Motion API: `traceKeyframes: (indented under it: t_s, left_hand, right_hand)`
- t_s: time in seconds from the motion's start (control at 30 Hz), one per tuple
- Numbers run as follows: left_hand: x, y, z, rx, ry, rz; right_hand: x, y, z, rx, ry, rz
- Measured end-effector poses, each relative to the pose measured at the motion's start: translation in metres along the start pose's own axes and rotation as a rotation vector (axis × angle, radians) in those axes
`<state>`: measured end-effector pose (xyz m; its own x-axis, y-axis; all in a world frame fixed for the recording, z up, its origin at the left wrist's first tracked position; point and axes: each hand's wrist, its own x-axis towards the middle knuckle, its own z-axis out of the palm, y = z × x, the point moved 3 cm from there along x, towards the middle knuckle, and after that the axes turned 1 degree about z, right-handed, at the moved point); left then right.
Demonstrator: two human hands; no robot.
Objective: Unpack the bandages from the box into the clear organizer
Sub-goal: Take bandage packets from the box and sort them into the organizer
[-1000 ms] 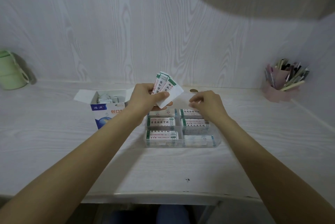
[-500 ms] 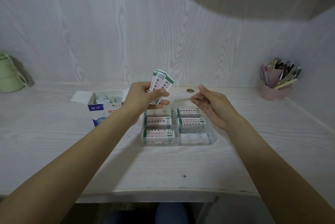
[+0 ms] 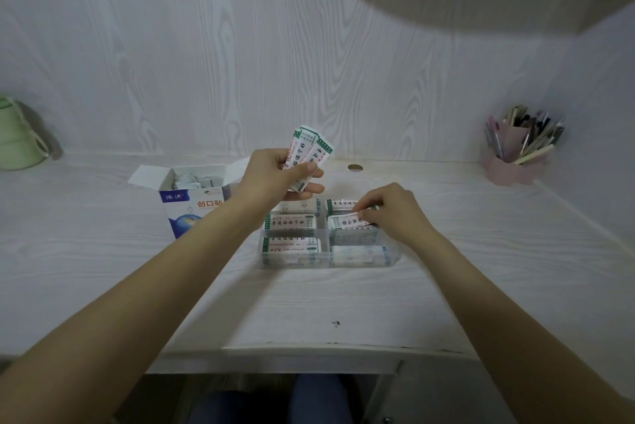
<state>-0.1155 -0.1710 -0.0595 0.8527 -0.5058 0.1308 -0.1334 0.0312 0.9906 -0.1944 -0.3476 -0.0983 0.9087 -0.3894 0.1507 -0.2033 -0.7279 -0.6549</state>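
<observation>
My left hand (image 3: pixel 275 176) holds a small fan of white-and-green wrapped bandages (image 3: pixel 307 152) upright above the back of the clear organizer (image 3: pixel 295 262). The organizer sits mid-desk, its compartments filled with stacked bandages. My right hand (image 3: pixel 391 210) is down over the organizer's right middle compartment, pinching a single bandage (image 3: pixel 347 220) that lies on the stack there. The open blue-and-white bandage box (image 3: pixel 192 198) stands left of the organizer, flaps up, with more wrapped pieces inside.
A green cup (image 3: pixel 17 138) stands at the far left by the wall. A pink holder full of pens (image 3: pixel 515 152) sits in the right corner. A small round hole (image 3: pixel 355 167) lies behind the organizer. The desk's front edge (image 3: pixel 275 351) is near my knees.
My right hand took one bandage from the fan in my left hand, carried it down and now holds it on the right middle compartment. My left hand stayed raised.
</observation>
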Motion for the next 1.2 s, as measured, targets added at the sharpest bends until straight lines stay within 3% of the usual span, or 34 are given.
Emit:
traceKeyframes:
  t_s: [0.4,0.5,0.6,0.77,1.0,1.2]
  left_hand:
    - [0.001,-0.004,-0.002,-0.01,-0.01,-0.016]
    - [0.0,-0.006,-0.003,-0.025,-0.03,-0.04]
    - [-0.006,-0.006,0.0,-0.018,-0.115,-0.07]
    - [-0.014,-0.002,0.008,-0.043,-0.256,-0.099]
    - [-0.011,-0.002,-0.003,-0.03,-0.091,-0.11]
    - [-0.011,0.0,-0.003,-0.024,-0.101,-0.119]
  right_hand:
    - [0.006,-0.011,0.009,-0.221,-0.034,-0.028]
    - [0.002,-0.025,-0.001,0.141,0.134,-0.055]
    - [-0.003,-0.042,-0.007,0.613,0.106,-0.032]
    - [-0.003,-0.05,-0.004,0.673,0.116,-0.04]
    - [-0.009,-0.053,0.001,0.717,0.146,-0.084]
    - [-0.013,-0.052,0.002,0.736,0.125,-0.079]
